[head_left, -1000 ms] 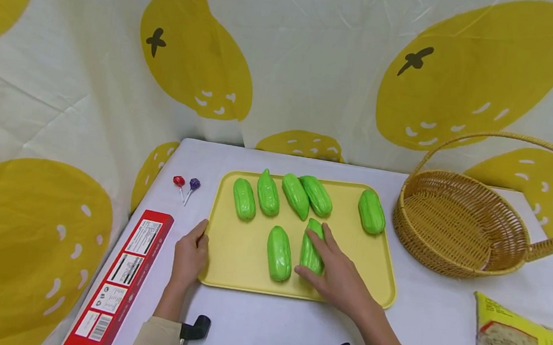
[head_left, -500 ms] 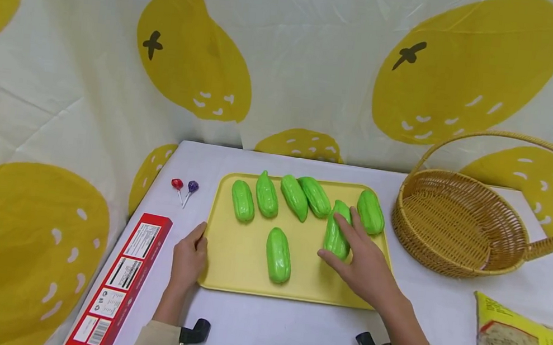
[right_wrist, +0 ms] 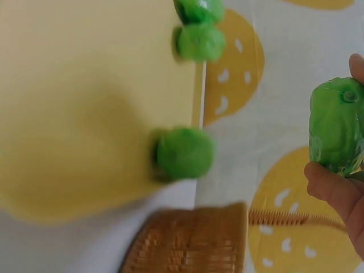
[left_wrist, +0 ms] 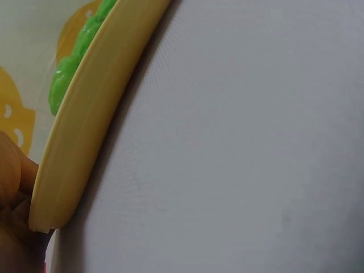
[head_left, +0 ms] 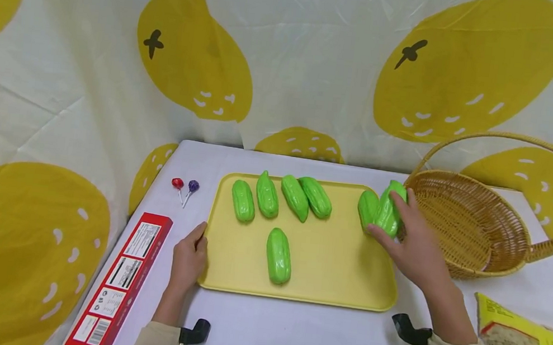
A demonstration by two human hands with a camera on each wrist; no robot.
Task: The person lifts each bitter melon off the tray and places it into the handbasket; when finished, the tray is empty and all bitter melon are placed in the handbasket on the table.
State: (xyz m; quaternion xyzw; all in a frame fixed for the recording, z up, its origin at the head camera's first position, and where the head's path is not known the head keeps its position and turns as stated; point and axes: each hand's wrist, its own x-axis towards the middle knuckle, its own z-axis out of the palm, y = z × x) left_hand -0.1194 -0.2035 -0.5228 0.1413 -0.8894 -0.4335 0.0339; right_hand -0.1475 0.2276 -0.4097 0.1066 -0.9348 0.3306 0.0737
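Standing on the white table (head_left: 290, 334) are a yellow tray (head_left: 331, 274) and, just right of it, a wicker basket (head_left: 458, 225), handle up. A yellow-marked bag (head_left: 537, 340) lies nearer the person than the basket; a red box (head_left: 118, 285) lies left of the tray. Left hand (head_left: 188, 261): clamped on the tray's left edge. Right hand (head_left: 415, 246): thumb and fingers clamped on a green gourd (head_left: 388, 209) — raised, near the tray's right edge. Six other gourds (head_left: 279, 256) rest on the tray. Beyond the box: a red lollipop (head_left: 177, 183) and a purple lollipop (head_left: 193, 186).
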